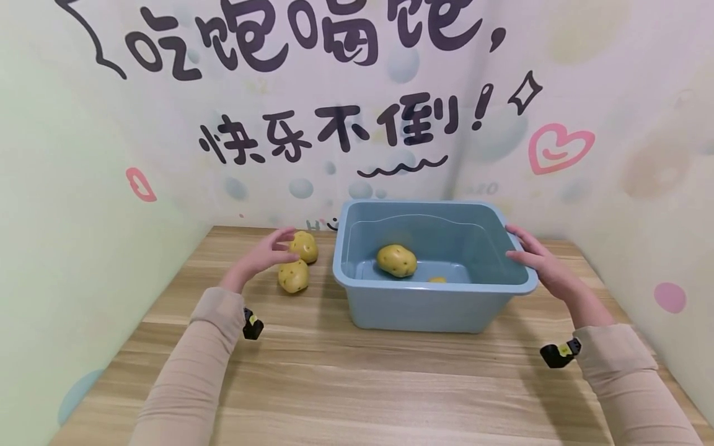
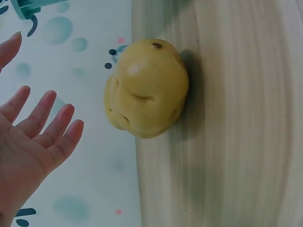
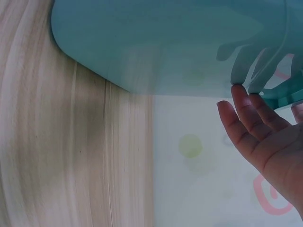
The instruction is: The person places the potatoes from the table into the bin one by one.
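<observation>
My left hand [image 1: 270,251], fingers spread and slightly bent, hovers beside two yellow potatoes at the back left of the table. The rear potato [image 1: 304,246] is partly behind its fingers; the front potato [image 1: 293,276] lies just below. In the left wrist view, the potato [image 2: 149,90] is apart from the palm. My right hand [image 1: 543,263] holds the right rim of a blue plastic bin [image 1: 413,306], thumb over the edge. Fingertips [image 3: 239,92] touch the bin's outer wall in the right wrist view. Inside the bin lies one potato [image 1: 397,260], with a yellow piece of another [image 1: 437,280] showing above the front rim.
A wood-grain table [image 1: 357,384] carries everything. Behind it stands a printed wall [image 1: 268,186] close to the bin's back, and side walls flank the table left and right. Each wrist wears a small black camera [image 1: 253,324].
</observation>
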Motion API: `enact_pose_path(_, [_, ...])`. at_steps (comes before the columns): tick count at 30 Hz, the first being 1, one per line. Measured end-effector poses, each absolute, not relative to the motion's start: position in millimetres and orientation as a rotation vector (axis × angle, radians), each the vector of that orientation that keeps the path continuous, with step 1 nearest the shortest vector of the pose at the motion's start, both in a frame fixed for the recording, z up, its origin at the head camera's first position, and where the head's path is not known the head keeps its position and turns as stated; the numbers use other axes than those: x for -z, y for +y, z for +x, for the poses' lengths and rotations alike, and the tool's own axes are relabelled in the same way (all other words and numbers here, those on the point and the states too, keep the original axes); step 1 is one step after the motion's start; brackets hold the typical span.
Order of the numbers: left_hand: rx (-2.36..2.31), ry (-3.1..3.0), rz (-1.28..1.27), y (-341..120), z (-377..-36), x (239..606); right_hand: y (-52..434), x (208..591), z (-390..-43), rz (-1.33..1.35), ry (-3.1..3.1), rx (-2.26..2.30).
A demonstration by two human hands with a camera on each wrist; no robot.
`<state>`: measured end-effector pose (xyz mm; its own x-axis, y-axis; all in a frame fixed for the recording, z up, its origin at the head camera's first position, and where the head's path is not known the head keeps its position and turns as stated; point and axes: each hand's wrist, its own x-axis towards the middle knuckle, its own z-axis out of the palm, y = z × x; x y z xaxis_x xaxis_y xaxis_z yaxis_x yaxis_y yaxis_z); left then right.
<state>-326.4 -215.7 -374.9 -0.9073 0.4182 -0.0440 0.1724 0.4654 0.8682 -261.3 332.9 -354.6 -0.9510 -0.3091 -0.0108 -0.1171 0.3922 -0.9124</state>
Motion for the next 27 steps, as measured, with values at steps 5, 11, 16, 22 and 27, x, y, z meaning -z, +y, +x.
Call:
enact_pose_path(5, [-1.383,2.467,0.485,-222,-326,387,332,355,-262,-0.393,2.455,1.613])
enact_pose_path(11, [-1.332,2.463,0.494,-226,-327,399,333,356,-262,-0.411,2.45,1.627])
enact_pose_path(16, [-1.245,2.471,0.512,-227,-327,405,332,356,-263,-0.41,2.448,1.63])
enact_pose_path(22, [-1.128,2.512,0.488,-225,-326,412,333,356,-262,-0.407,2.454,1.621])
enact_pose_path(27, [-1.09,2.554,0.482,-225,-327,416,333,356,-263,-0.408,2.459,1.621])
